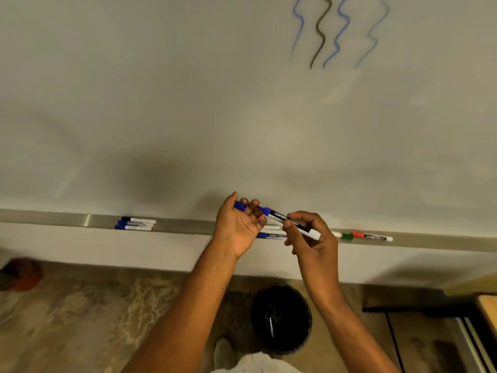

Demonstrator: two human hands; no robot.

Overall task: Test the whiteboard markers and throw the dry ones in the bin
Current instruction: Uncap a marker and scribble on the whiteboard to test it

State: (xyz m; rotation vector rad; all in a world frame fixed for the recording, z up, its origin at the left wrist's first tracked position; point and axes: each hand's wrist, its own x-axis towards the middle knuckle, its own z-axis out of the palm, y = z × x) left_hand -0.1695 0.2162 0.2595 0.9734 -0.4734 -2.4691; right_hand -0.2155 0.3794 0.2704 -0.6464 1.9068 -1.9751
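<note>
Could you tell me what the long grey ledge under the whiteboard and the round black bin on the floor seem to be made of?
The long grey ledge looks like brushed metal, perhaps aluminium: it has a dull, streaky sheen. The round black bin seems to be glossy plastic or lined with a shiny bag; blurred highlights inside leave that open.

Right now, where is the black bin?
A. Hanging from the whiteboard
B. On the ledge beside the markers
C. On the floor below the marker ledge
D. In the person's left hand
C: the bin sits on the floor, below the ledge and between the person's forearms.
</note>
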